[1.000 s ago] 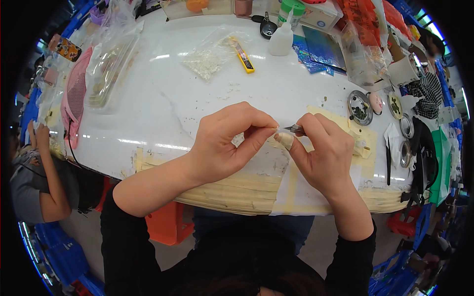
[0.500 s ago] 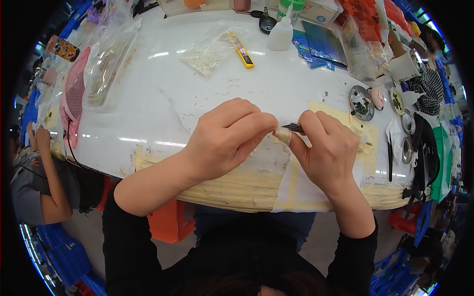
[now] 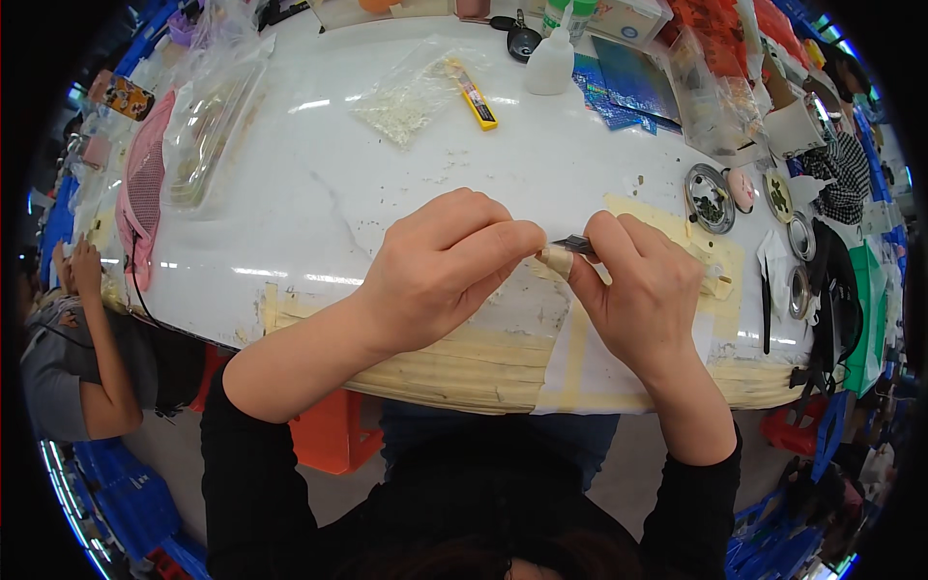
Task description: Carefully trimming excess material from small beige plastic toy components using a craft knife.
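Over the near part of the white table, my two hands almost meet at the fingertips. My right hand pinches a small dark blade between thumb and index finger, its tip pointing left. Beige tape is wrapped round the tip of my right thumb. Closed in a pinch, my left hand has its thumb and index finger right beside the blade's tip. Whatever it holds is too small and hidden to name.
Beyond my hands lie a clear bag of pale bits, a yellow tube-like case and a white squeeze bottle. At right are a round metal dish of dark green pieces and black tweezers. A co-worker's hands show far left.
Both hands stay nearly in place. The blade has shifted and tilted slightly at my fingertips.
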Demonstrator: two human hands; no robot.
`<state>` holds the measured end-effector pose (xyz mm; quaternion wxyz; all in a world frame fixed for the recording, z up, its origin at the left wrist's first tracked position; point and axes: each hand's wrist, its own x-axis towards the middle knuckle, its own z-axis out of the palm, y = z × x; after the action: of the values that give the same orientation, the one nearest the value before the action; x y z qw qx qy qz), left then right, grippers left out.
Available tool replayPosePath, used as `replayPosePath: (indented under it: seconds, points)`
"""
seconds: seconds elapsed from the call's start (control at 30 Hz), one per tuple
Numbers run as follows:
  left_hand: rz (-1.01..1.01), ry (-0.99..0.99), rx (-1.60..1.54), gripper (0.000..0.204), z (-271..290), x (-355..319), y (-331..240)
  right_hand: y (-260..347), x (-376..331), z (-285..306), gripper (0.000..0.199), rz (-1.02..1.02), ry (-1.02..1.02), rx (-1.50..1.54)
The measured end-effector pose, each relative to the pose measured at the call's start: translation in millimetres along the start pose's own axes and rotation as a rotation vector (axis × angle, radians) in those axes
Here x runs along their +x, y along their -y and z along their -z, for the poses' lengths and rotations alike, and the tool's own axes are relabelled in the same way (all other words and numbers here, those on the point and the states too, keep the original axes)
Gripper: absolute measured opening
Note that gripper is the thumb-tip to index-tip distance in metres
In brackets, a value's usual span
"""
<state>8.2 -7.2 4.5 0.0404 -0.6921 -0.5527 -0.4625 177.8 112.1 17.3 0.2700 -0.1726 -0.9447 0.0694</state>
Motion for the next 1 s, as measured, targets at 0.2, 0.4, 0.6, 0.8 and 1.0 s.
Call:
replayPosePath:
  seconds: [0.2, 0.4, 0.6, 0.8, 1.0]
  points:
    - [-0.007, 0.012, 0.007, 0.026, -0.1, -0.4, 1.2, -0.2, 0.4, 0.1, 0.023, 0.008, 0.011, 0.009]
    - [-0.021, 0.020, 0.022, 0.027, 0.8, -0.8, 0.9, -0.6, -0.1, -0.5, 0.021, -0.001, 0.035, 0.035]
    - [-0.026, 0.028, 0.023, 0.028, 0.8, -1.2, 1.4, 0.6, -0.1, 1.2, 0.019, 0.003, 0.040, 0.022]
    - [-0.010, 0.015, 0.009, 0.026, 0.2, -0.5, 0.9, 0.3, 0.5, 1.2, 0.020, 0.012, 0.020, 0.017]
    - [0.003, 0.018, 0.002, 0.025, 0.7, -0.3, 0.0, -0.6, 0.7, 0.4, 0.021, 0.014, 0.012, 0.017]
